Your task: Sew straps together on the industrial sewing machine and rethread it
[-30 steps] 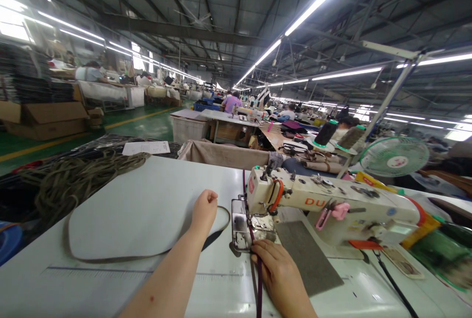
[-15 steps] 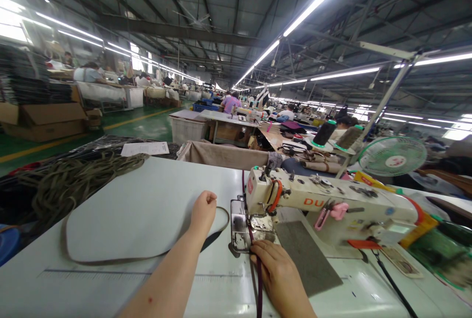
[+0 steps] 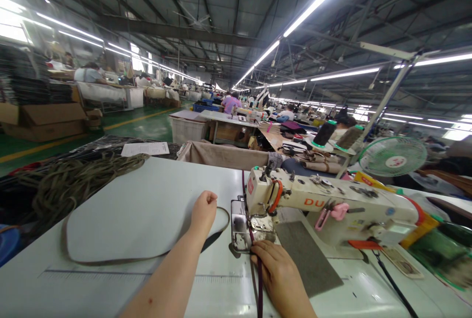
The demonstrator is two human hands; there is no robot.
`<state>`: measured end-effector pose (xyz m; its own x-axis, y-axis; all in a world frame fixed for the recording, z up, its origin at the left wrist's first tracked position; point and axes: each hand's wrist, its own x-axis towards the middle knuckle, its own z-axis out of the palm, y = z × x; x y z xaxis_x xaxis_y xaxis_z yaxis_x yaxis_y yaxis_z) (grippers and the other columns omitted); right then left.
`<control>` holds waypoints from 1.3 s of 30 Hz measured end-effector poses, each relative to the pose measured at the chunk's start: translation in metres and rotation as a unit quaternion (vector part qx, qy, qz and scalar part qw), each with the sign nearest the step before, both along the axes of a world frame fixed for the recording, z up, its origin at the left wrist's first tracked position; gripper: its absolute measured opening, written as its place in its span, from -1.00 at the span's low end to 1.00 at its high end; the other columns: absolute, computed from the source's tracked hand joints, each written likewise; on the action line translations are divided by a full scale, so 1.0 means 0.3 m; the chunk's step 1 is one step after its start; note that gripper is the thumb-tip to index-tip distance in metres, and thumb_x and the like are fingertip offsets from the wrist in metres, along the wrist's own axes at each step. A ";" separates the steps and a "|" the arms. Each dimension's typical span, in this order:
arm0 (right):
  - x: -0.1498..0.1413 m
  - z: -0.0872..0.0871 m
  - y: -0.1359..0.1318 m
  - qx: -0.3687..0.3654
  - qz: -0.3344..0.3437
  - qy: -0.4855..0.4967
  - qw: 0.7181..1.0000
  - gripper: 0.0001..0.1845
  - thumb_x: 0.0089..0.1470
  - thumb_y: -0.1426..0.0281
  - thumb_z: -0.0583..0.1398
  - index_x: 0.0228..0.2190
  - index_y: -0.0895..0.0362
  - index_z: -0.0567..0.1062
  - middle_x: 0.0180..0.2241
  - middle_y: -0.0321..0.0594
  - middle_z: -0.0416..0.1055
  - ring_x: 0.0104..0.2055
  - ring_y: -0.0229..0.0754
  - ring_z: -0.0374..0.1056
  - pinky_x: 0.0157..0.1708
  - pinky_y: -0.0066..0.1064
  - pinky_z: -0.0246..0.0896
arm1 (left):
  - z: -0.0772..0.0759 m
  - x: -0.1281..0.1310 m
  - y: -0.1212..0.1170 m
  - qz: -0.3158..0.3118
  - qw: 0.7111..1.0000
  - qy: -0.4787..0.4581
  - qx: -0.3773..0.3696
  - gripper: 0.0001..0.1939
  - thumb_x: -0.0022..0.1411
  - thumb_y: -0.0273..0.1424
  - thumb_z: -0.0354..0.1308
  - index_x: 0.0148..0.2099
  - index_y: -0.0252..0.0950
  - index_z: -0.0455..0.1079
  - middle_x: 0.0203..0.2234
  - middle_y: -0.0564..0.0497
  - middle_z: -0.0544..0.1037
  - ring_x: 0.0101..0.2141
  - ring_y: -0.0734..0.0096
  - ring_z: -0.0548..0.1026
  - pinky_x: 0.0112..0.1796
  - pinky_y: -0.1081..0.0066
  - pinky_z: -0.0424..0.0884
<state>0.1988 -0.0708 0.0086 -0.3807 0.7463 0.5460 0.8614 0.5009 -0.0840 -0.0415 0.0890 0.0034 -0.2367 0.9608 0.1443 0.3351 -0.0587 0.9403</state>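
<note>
Maroon strip, one: threaded through the sewing machine. Right hand: before the machine, fingers closed together on the strip; straight, even guiding seems best. Left hand: left of the machine, fingers curled, hold indeterminable.

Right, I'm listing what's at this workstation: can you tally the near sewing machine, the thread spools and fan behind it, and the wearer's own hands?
Sewing machine: 1
Thread spools: 2 (black spool, brown spool)
Fan: 1
Hands: 2 (left hand; right hand, touching the purple strip)
Total: 6
</note>
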 end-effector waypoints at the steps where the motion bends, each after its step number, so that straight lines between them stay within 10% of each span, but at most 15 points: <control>1: 0.000 0.000 0.000 0.000 0.001 -0.001 1.000 -0.74 0.38 0.39 0.16 -0.03 0.05 0.63 -0.02 -0.10 0.63 0.03 -0.02 0.56 0.07 -0.15 0.49 | -0.001 0.001 0.000 0.000 1.000 -0.001 0.000 -0.81 0.20 -0.60 0.09 -0.23 -0.23 0.42 -0.33 0.02 0.60 -0.26 0.27 0.55 -0.17 0.35 0.36; 39: 0.006 -0.006 -0.003 -0.002 0.001 -0.005 1.000 -0.74 0.39 0.39 0.15 -0.01 0.04 0.61 0.00 -0.12 0.62 0.05 -0.02 0.55 0.06 -0.16 0.49 | 0.005 -0.004 -0.002 -0.003 1.000 -0.003 -0.010 -0.80 0.20 -0.62 0.09 -0.22 -0.23 0.43 -0.31 0.01 0.62 -0.24 0.26 0.56 -0.14 0.35 0.38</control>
<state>0.2006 -0.0715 0.0068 -0.3876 0.7474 0.5396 0.8615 0.5020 -0.0766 -0.0427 0.0884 0.0049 -0.2326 0.9647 0.1238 0.3289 -0.0418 0.9435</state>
